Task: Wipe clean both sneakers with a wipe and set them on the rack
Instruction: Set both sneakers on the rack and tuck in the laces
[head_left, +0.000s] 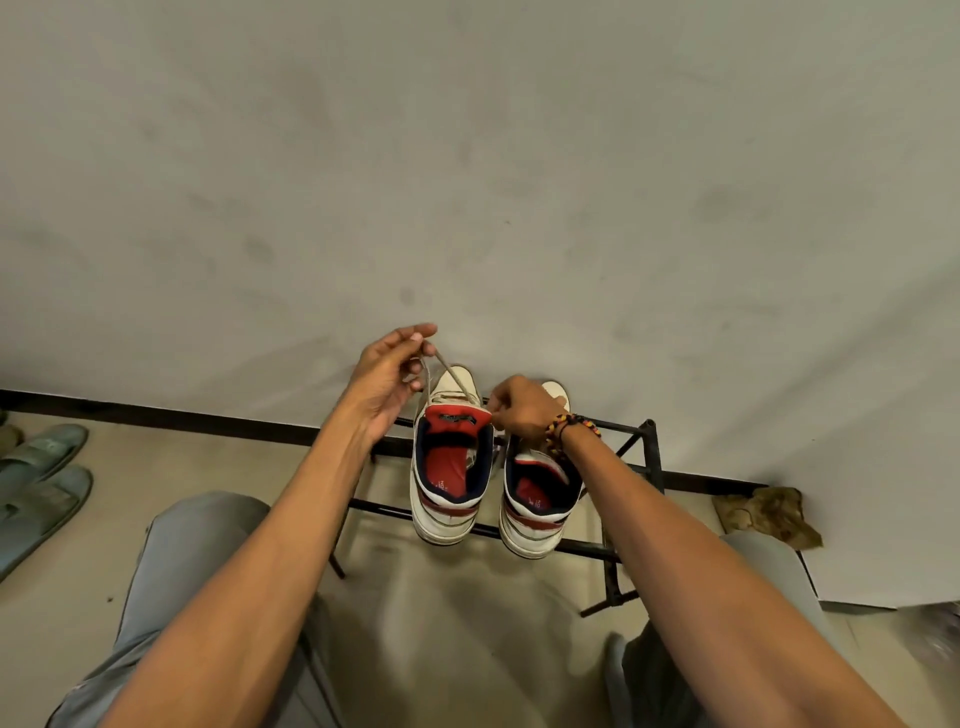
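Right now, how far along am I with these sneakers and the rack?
Looks nearly done: both sneakers, the left sneaker and the right sneaker, already sit side by side on the black rack. In hand: your left hand pinches the left sneaker's lace, and your right hand is at the tongues. No wipe is in view, so I cannot confirm the wiping. Left: let go.

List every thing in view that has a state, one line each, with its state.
left sneaker: upright on the rack, laces pulled up.
right sneaker: upright on the rack, beside the left one.
laces: untied, ends pinched in the left hand.
rack: standing against the wall.
left hand: closed on the laces.
right hand: closed at the right sneaker's front; what it grips is hidden.
slippers: lying on the floor.
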